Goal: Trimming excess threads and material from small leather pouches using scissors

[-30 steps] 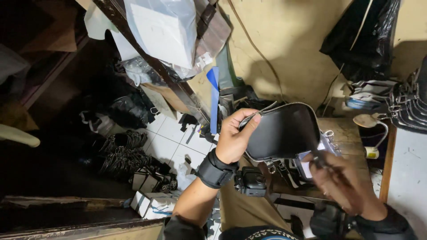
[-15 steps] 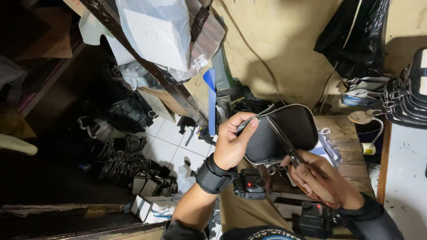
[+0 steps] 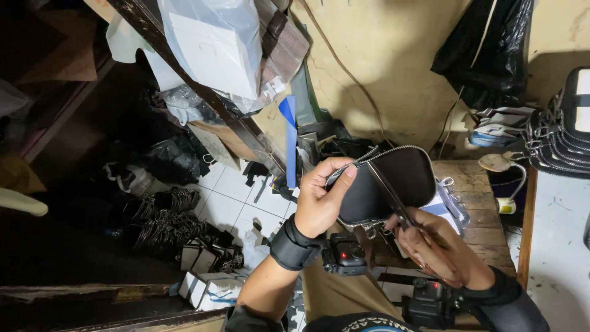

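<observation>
My left hand grips the left edge of a dark, rounded leather pouch with a metal zipper running round its rim. The thumb presses on the zipper tape near the top. My right hand is below and to the right of the pouch and holds a thin dark tool whose shaft lies slanted across the pouch's face. Both wrists wear black straps with small cameras on them. The pouch is held up over a wooden workbench.
Stacked dark pouches with zippers lie at the right edge. A small round tin and cup stand on the bench. A black plastic bag hangs on the wall. Bundles of metal rings and boxes lie on the tiled floor at left.
My right hand has risen toward the pouch and now lays the thin tool across it. The left hand keeps its grip and has tipped the pouch slightly.
</observation>
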